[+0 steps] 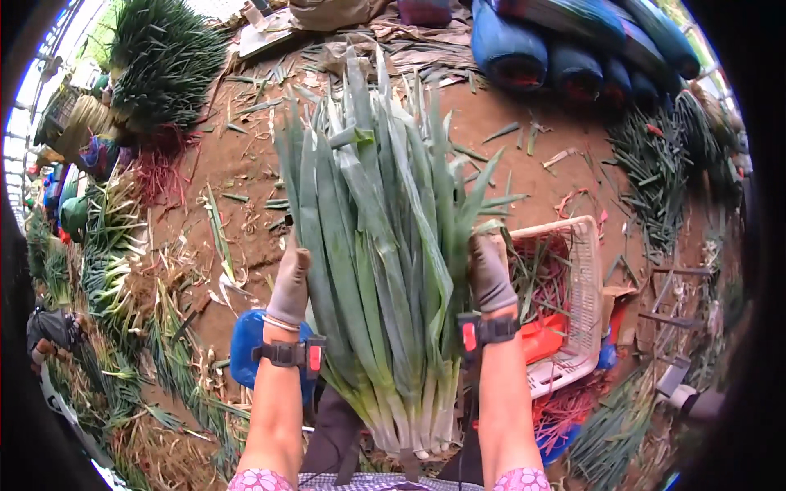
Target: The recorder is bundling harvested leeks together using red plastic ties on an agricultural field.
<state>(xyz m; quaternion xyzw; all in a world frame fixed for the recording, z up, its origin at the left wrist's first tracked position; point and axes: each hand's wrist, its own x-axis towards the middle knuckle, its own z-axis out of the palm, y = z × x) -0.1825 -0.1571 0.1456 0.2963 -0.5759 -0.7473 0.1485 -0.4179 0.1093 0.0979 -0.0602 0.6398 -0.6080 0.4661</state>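
Note:
A large bundle of leeks point(368, 245) fills the middle of the view, its broad green leaves pointing away from me and its pale ends close to my lap. My left hand point(290, 282), in a grey glove, presses against the bundle's left side. On the opposite side my right hand point(491, 277), gloved likewise, clasps the leaves, so the leeks are held between both palms. The fingers are partly hidden behind the leaves. One leaf is folded across the upper part of the bundle.
Right of my right hand stands a pale plastic crate point(588, 295) with pink strips and an orange-red item. Blue wrapped bundles point(512, 53) lie at the far right. Tied greens point(164, 65) stand far left. Loose leeks point(119, 245) line the left, near a blue plastic object point(247, 350).

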